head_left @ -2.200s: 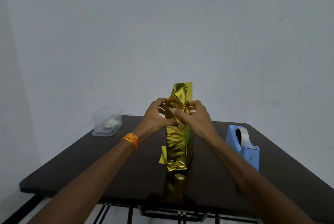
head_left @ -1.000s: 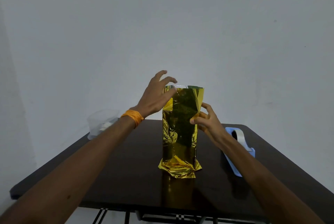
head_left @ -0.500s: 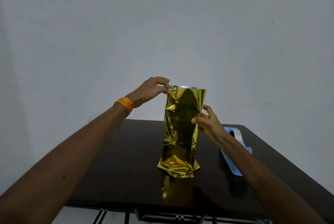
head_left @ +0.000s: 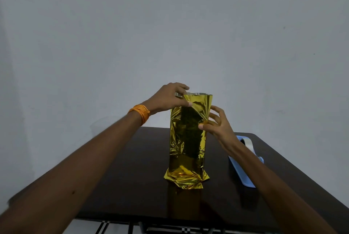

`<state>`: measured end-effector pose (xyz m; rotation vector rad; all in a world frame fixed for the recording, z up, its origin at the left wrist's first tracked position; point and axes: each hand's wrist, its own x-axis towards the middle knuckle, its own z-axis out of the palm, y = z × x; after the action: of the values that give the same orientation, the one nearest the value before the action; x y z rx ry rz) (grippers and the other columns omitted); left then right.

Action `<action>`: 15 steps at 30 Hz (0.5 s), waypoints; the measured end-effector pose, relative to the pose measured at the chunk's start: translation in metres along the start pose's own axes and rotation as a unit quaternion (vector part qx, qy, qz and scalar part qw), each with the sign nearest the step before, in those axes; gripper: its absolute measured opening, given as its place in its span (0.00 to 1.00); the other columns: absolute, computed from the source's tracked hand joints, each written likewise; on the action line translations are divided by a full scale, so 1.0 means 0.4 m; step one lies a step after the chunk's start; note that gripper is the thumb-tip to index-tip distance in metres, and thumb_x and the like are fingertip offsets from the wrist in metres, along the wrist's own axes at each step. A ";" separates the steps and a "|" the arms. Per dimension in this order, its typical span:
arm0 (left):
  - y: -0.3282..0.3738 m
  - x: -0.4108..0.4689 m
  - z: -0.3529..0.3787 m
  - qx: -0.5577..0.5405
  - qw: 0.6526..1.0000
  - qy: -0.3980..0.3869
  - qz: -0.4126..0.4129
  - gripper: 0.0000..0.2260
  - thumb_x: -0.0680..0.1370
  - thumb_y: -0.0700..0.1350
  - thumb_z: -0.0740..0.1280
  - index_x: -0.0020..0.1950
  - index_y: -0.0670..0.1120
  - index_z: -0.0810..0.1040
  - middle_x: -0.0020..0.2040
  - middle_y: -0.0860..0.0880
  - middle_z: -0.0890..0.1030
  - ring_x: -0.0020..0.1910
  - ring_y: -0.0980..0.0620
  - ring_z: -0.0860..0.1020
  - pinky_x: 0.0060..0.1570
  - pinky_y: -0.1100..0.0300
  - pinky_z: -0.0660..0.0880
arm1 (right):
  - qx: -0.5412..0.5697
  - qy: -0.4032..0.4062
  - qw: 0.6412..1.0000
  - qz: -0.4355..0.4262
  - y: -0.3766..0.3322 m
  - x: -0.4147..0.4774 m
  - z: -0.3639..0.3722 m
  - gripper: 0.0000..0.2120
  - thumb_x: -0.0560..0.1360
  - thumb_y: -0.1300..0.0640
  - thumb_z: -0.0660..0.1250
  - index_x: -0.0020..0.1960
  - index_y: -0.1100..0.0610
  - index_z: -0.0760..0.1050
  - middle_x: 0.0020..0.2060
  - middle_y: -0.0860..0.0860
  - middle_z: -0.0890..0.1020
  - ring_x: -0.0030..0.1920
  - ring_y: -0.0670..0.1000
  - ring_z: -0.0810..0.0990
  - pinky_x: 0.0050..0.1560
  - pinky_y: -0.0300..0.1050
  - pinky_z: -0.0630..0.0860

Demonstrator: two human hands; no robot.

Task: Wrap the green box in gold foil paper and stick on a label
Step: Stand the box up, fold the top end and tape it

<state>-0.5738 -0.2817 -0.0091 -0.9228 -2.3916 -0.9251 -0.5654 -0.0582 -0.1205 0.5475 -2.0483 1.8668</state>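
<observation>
One foil-wrapped box (head_left: pixel 187 139) upright mid-counter (head_left: pixel 132 177), one tape dispenser (head_left: pixel 243 169) to its right. The left hand (head_left: pixel 168 97) pinches its top corner in its fingers, the right hand (head_left: pixel 221 126) grips its side edge. That corner's folded lower than half a second ago.

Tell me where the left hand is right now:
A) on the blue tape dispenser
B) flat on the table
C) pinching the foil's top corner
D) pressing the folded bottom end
C: the left hand pinches the gold foil at its upper left corner, while the right hand holds the foil's right edge lower down.
</observation>
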 end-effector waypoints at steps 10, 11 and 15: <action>-0.051 -0.065 0.008 -0.316 0.931 0.120 -0.139 0.21 0.80 0.61 0.60 0.66 0.49 0.75 0.70 0.51 0.71 0.71 0.47 0.67 0.67 0.40 0.68 | -0.092 0.008 0.995 -0.043 -0.031 -0.005 -0.001 0.23 0.66 0.48 0.77 0.57 0.55 0.74 0.55 0.50 0.83 0.61 0.50 0.80 0.63 0.50 0.75; -0.066 -0.072 0.015 -0.350 0.914 0.115 -0.168 0.24 0.80 0.63 0.58 0.71 0.51 0.70 0.73 0.49 0.68 0.72 0.44 0.67 0.67 0.37 0.68 | -0.104 -0.001 0.994 -0.044 -0.032 -0.002 0.004 0.23 0.66 0.46 0.77 0.56 0.55 0.76 0.54 0.50 0.83 0.60 0.50 0.80 0.64 0.52 0.75; -0.108 -0.093 0.054 -0.417 0.872 0.058 -0.248 0.32 0.78 0.68 0.56 0.78 0.55 0.58 0.75 0.43 0.66 0.72 0.37 0.67 0.66 0.31 0.66 | -0.139 -0.011 0.989 -0.043 -0.052 0.005 0.024 0.25 0.65 0.34 0.71 0.54 0.49 0.79 0.58 0.49 0.81 0.62 0.52 0.77 0.66 0.56 0.72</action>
<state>-0.5814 -0.3067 -0.0645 -0.4460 -2.1248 -2.2442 -0.5572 -0.0694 -0.1024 0.5734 -2.2124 1.4997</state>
